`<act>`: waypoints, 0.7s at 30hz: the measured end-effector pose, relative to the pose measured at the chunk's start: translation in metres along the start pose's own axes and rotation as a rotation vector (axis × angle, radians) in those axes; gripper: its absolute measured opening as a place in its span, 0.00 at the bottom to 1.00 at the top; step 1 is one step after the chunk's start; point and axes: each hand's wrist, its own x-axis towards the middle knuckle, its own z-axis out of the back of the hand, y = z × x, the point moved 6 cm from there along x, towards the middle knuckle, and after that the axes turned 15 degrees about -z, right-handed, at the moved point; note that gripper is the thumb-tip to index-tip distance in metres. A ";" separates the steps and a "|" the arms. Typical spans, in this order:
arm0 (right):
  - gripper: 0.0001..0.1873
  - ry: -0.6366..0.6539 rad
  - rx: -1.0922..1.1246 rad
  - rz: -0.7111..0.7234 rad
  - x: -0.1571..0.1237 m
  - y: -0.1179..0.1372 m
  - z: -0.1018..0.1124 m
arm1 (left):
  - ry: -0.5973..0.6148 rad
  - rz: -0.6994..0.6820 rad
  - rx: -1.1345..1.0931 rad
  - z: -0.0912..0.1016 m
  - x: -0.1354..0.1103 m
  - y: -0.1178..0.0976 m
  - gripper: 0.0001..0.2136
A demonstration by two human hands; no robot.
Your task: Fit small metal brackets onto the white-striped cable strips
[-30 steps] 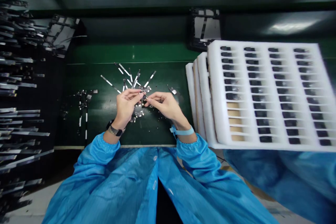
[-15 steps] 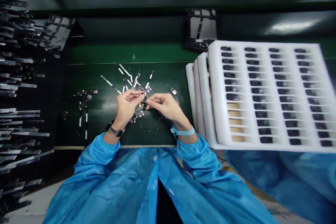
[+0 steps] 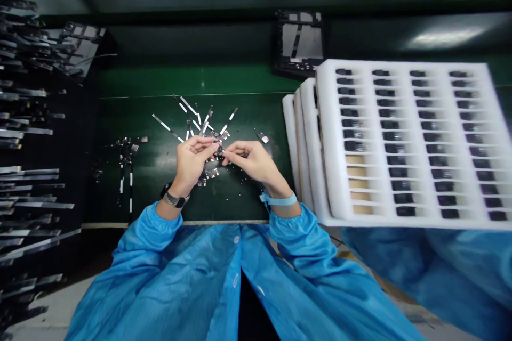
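My left hand point(image 3: 192, 162) and my right hand point(image 3: 254, 161) meet over the green mat, fingertips pinched together on a small dark electronic part point(image 3: 218, 150). Under and behind the hands lies a loose heap of thin flex strips with white tabs point(image 3: 198, 120). More small dark pieces point(image 3: 210, 173) lie just below the left fingers. A watch sits on my left wrist and a blue strap on my right wrist. Both arms wear blue sleeves.
A stack of white foam trays point(image 3: 328, 170) with rows of dark parts stands at the right. Racks of long metal strips point(image 3: 24, 170) fill the left side. A few strips point(image 3: 127, 162) lie left of my hands. Dark frames point(image 3: 298, 45) sit at the back.
The hands stay pinched on the part with only slight finger shifts. The view has drifted a little, so things at the back sit slightly further left.
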 end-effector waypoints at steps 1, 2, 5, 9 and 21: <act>0.20 -0.001 0.000 -0.003 0.000 0.000 0.000 | 0.001 0.003 -0.005 0.000 0.000 0.000 0.12; 0.21 -0.003 0.001 -0.006 0.000 0.000 0.000 | 0.002 0.004 -0.007 0.000 0.000 0.001 0.12; 0.22 -0.009 -0.004 -0.017 0.000 -0.001 0.001 | 0.005 -0.017 0.018 -0.001 -0.001 -0.001 0.12; 0.22 -0.019 -0.018 -0.016 0.000 -0.001 0.000 | 0.008 -0.052 0.074 -0.001 -0.002 -0.003 0.13; 0.22 0.008 0.012 -0.004 -0.003 0.005 0.000 | 0.018 0.080 -0.054 -0.002 0.000 0.001 0.16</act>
